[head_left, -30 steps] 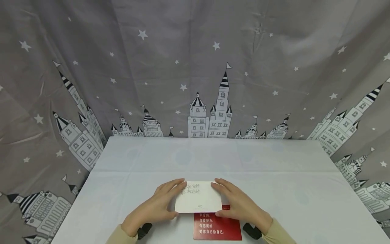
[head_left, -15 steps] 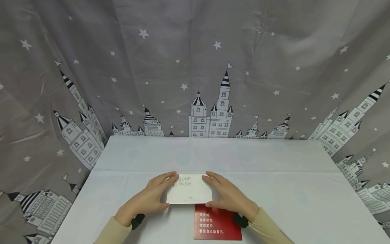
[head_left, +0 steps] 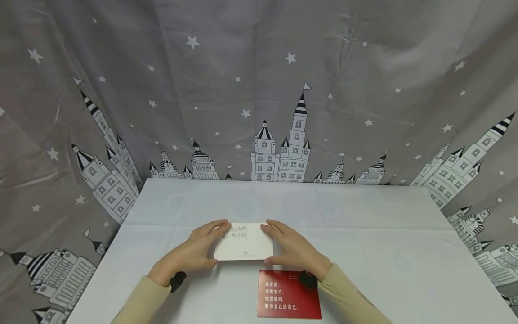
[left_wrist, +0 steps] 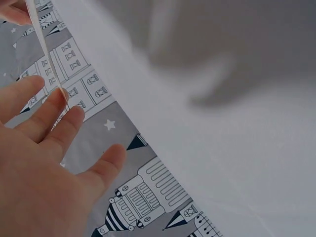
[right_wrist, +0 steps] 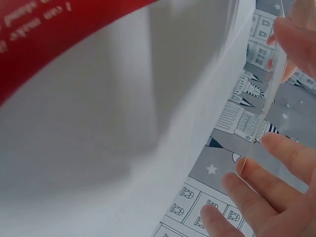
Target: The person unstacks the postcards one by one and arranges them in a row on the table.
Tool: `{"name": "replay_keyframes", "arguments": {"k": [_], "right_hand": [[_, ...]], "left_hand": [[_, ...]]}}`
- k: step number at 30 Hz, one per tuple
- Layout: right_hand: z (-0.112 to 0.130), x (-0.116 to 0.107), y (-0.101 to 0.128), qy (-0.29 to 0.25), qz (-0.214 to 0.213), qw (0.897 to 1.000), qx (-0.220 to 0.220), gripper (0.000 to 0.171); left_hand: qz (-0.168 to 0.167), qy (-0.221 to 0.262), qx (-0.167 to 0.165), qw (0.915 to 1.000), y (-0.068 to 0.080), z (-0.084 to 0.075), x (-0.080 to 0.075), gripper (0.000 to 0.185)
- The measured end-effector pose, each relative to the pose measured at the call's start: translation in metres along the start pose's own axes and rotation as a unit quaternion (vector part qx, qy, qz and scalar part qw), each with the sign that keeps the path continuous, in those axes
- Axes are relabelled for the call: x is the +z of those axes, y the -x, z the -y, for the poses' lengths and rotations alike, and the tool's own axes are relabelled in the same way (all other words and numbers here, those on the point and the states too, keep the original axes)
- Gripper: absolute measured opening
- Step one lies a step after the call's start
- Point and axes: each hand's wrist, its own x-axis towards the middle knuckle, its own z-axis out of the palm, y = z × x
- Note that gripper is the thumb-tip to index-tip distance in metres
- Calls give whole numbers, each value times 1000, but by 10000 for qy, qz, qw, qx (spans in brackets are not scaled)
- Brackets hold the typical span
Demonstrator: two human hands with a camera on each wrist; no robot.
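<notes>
One thin, flat, rectangular white card [head_left: 244,241], matte, with a few lines of faint handwriting near its top left and a tiny mark low in the middle, held just above the table [head_left: 364,234] between two hands. Left hand [head_left: 190,254] at the card's left edge, fingers nearly straight along that edge and thumb beneath the lower corner, pinching it lightly; in the left wrist view, seen edge-on as a thin pale strip [left_wrist: 47,54] against the fingertips. Right hand [head_left: 293,251] mirrored at the right edge, fingers extended, thumb tucked under the lower right corner, likewise pinching. One glossy red card [head_left: 288,294], also rectangular, lying flat near the table's front edge, just below and right of the white card, apart from it, with four lines of pale printed characters. Smooth pale tabletop with faint creases. Behind and at both sides, one soft grey curtain [head_left: 243,90], folded, printed with white stars and striped castle towers. Beige sleeves, two, one on each forearm.
</notes>
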Motion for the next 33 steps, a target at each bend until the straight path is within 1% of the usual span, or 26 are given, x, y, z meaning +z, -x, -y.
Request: {"name": "replay_keyframes", "arguments": {"k": [7,12,19,24,27,33], "right_hand": [[-1,2,-11,23,74,10000,5,83],[-3,4,-20,6,92,9999,-51,83],[-3,3,-33,30,157,9999,55,82],[-5,5,-42,88,171,9998,54,82],[-5,5,-47,103,238,9996,97,82],[-5,4,-56,-6,444,9985,316,82]], "left_hand": [[63,-47,-145,9999,-2,9,-1,91],[55,-72,-156,9998,-6,15,-2,91],[5,-77,-161,9998,-12,23,-7,90],[-44,-109,-175,9998,-17,27,-10,91],[-14,-126,-269,9996,-19,30,-11,91],[26,-97,-397,9992,-22,36,-13,94]]}}
